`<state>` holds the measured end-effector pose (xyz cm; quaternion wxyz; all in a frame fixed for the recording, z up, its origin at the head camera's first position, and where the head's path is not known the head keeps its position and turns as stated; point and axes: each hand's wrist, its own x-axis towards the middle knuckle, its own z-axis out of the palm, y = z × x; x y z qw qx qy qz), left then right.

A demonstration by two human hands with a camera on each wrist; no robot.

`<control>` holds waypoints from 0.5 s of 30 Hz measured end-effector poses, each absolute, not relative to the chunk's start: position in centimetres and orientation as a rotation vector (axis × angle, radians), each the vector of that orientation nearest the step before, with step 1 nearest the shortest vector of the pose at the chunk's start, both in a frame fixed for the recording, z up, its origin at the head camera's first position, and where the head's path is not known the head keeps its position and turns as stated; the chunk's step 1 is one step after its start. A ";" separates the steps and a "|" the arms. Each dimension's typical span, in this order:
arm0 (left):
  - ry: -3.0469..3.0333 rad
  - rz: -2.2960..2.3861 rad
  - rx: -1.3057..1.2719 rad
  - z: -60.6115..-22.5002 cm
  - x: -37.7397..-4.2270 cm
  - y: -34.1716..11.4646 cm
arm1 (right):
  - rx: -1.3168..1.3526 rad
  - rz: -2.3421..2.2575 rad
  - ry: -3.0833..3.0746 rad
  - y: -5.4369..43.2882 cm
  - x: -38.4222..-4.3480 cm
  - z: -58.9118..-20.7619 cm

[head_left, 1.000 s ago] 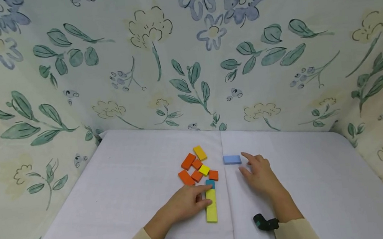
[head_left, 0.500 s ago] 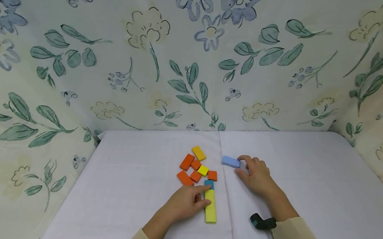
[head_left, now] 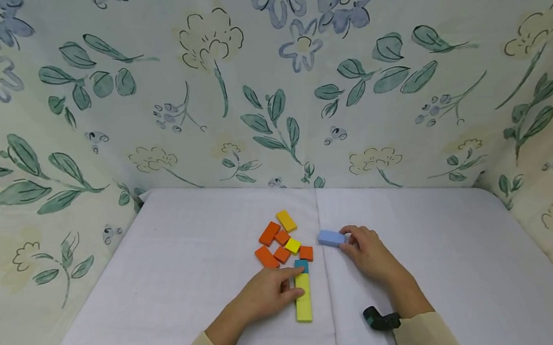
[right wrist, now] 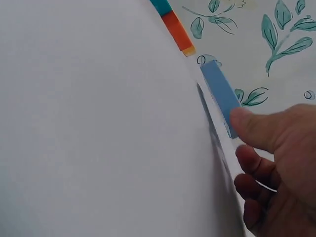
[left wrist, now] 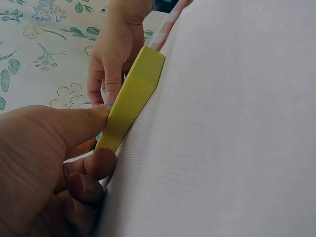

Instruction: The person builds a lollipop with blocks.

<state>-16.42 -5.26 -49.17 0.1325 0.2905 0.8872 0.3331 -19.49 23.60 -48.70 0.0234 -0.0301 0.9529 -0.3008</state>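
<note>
My right hand (head_left: 374, 254) pinches one end of a light blue rectangular block (head_left: 329, 238) between thumb and forefinger. A gap and shadow beneath the block (right wrist: 219, 89) in the right wrist view show it raised off the cloth. My left hand (head_left: 262, 295) rests at a row on the table: its forefinger lies on a teal block (head_left: 300, 263), its thumb touches the yellow blocks (head_left: 304, 311) joined end to end below it. In the left wrist view the thumb presses the yellow face (left wrist: 131, 94); the forefinger is mostly hidden.
Just beyond the row lie several loose blocks, among them an orange block (head_left: 269, 232), a yellow block (head_left: 286, 220) and a small orange block (head_left: 306, 253). A white cloth (head_left: 189, 247) covers the table, with a flowered curtain (head_left: 231, 116) behind it.
My right hand has closed on the light blue block, lifted it slightly and brought it a little left and nearer, tilting it. The left hand stays on the row.
</note>
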 end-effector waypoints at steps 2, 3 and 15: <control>2.572 0.972 0.848 -49.2 -16.4 -5.2 | -0.113 -0.946 2.878 23.7 -19.3 -48.2; 2.570 0.974 0.849 -49.2 -16.4 -5.2 | -0.120 -0.941 2.850 23.7 -19.3 -48.0; 2.569 0.979 0.851 -48.9 -16.2 -5.2 | -0.187 -0.949 2.730 23.5 -18.8 -46.7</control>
